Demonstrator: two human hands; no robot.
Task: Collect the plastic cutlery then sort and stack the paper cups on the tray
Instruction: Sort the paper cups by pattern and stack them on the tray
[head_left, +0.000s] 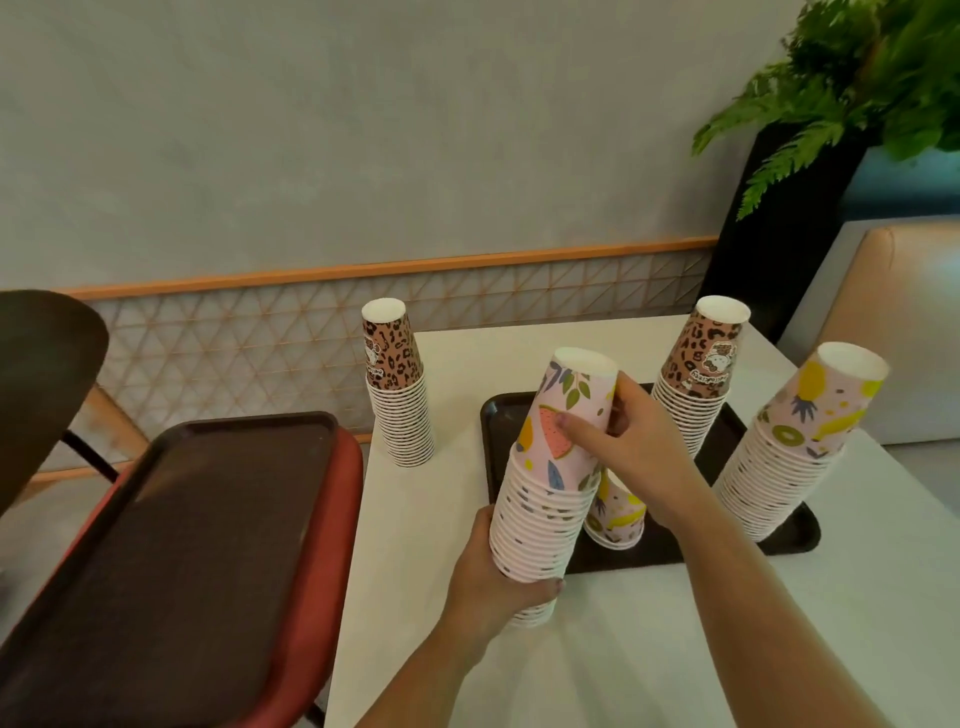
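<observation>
A tall upside-down stack of pink fruit-print paper cups (545, 499) leans over the front left corner of the dark tray (727, 431). My left hand (498, 582) grips the stack near its bottom. My right hand (628, 447) holds the top cup, thumb on its watermelon print. A short fruit-print stack (618, 514) stands on the tray behind the tall one. A leopard-print stack (696, 374) is at the tray's back and a second tall fruit-print stack (789, 452) at its right end. Another leopard-print stack (397, 384) stands on the white table (649, 649), off the tray. No cutlery shows.
To the left, a second dark tray (171, 561) lies on a red chair seat (337, 499). A dark chair back (41, 379) is at far left. A beige bench (904, 312) and a potted fern (857, 83) stand at the right. A wall runs behind the table.
</observation>
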